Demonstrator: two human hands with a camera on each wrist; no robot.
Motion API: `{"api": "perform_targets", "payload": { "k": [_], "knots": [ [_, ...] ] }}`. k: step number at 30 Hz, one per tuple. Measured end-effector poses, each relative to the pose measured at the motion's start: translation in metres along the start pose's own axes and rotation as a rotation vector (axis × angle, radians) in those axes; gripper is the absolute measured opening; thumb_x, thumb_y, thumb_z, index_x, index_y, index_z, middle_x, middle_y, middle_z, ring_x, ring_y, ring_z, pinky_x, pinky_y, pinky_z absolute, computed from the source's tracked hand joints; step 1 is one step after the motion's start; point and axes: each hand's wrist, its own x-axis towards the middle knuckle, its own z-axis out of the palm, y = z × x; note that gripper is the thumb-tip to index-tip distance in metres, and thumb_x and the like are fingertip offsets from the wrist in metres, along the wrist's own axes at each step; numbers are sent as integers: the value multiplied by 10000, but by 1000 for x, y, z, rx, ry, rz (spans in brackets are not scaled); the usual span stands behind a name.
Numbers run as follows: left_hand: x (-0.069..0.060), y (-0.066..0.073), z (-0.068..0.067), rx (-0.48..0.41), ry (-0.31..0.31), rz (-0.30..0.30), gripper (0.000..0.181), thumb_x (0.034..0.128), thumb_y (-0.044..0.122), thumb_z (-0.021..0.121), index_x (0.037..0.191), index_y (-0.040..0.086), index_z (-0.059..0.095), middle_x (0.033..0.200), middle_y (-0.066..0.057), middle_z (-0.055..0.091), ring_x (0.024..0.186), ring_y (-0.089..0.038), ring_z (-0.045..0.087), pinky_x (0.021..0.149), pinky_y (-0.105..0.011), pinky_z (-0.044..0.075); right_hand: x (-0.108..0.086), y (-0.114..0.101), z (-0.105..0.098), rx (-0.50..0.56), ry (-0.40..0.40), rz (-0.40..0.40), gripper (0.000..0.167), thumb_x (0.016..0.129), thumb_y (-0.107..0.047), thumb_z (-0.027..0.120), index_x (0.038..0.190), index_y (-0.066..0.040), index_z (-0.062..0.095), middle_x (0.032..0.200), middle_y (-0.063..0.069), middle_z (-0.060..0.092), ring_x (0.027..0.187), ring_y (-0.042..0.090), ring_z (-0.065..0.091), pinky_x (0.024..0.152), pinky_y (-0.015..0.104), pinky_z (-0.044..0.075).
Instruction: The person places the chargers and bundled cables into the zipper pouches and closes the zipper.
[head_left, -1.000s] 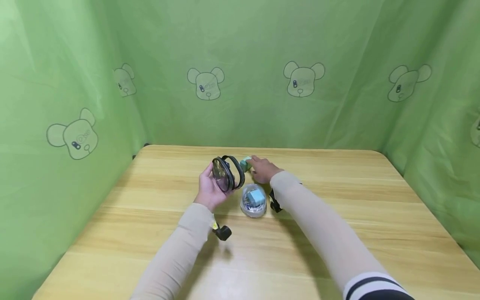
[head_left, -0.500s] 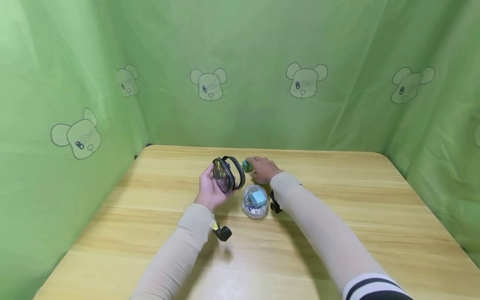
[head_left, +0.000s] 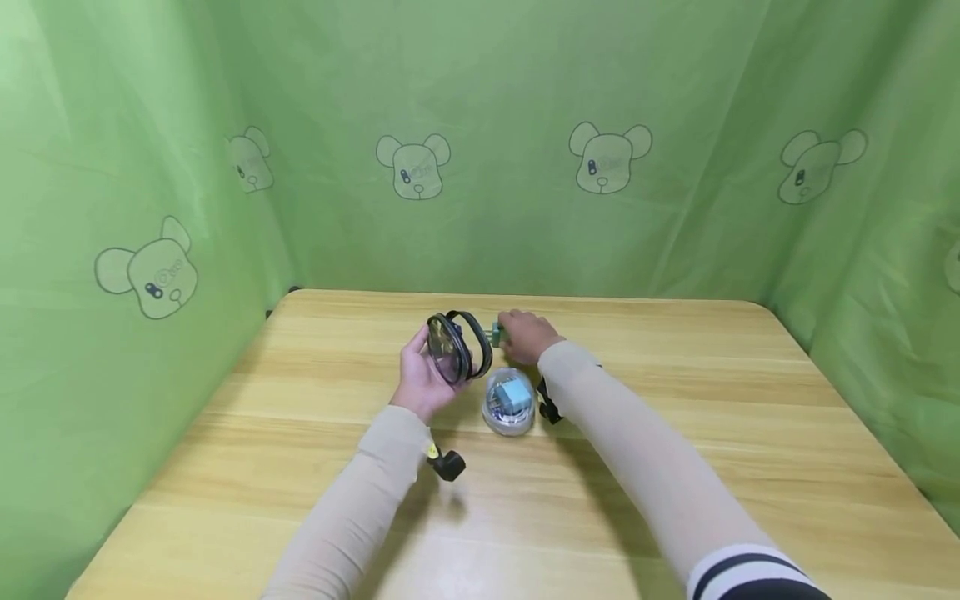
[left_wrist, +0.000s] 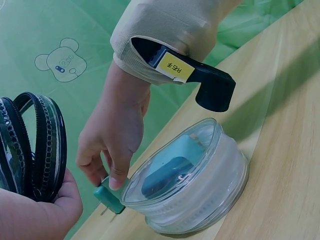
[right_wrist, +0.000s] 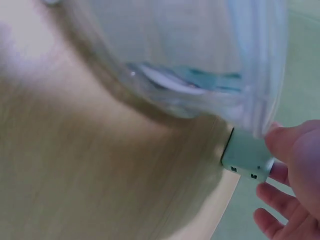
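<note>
My left hand [head_left: 422, 377] holds a round black-rimmed clear zip case [head_left: 447, 348], which stands open on its edge in the palm. A green plug adapter [head_left: 497, 334] is pinched between the thumb and fingers of my right hand [head_left: 527, 337], just right of that case. In the left wrist view the adapter [left_wrist: 109, 198] has its metal prongs pointing down and away from the right hand [left_wrist: 113, 135]. The right wrist view shows two small slots in the adapter [right_wrist: 247, 156]. Nearer me, a second clear round case [head_left: 509, 402] holds a light blue block and coiled cable.
The wooden table [head_left: 675, 467] reaches back to a green curtain [head_left: 510, 242] with bear-head prints, which also hangs at both sides. A small black camera [head_left: 450, 466] hangs below the left wrist, and another [head_left: 550, 410] below the right wrist beside the second case.
My right hand has taken hold of the green adapter and turned it, so its prongs now show toward the black-rimmed case. My left hand and both cases have hardly moved.
</note>
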Motion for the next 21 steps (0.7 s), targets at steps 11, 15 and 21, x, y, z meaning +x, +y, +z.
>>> {"api": "perform_targets", "payload": {
  "k": [11, 15, 21],
  "knots": [
    [2, -2, 1, -15, -5, -10, 425, 973, 512, 435, 1168, 147, 535, 814, -46, 597, 765, -210, 553, 860, -381, 424, -2, 3, 1, 62, 4, -8, 337, 848, 30, 640, 1167, -19, 545, 1028, 165, 615, 918, 288, 590, 833, 398, 522],
    [2, -3, 2, -18, -2, -7, 427, 974, 508, 434, 1167, 144, 546, 816, -46, 595, 768, -210, 551, 892, -386, 416, -4, 4, 2, 96, -12, 26, 473, 842, 42, 632, 1295, -43, 525, 1126, 188, 602, 983, 301, 583, 876, 409, 514],
    [1, -4, 2, -20, 19, -12, 415, 971, 506, 444, 1138, 142, 552, 803, -41, 598, 765, -204, 561, 943, -399, 382, -10, 10, 1, 98, -9, 41, 513, 846, 24, 646, 1338, -51, 522, 1171, 202, 597, 1028, 327, 580, 902, 439, 508]
  ]
}}
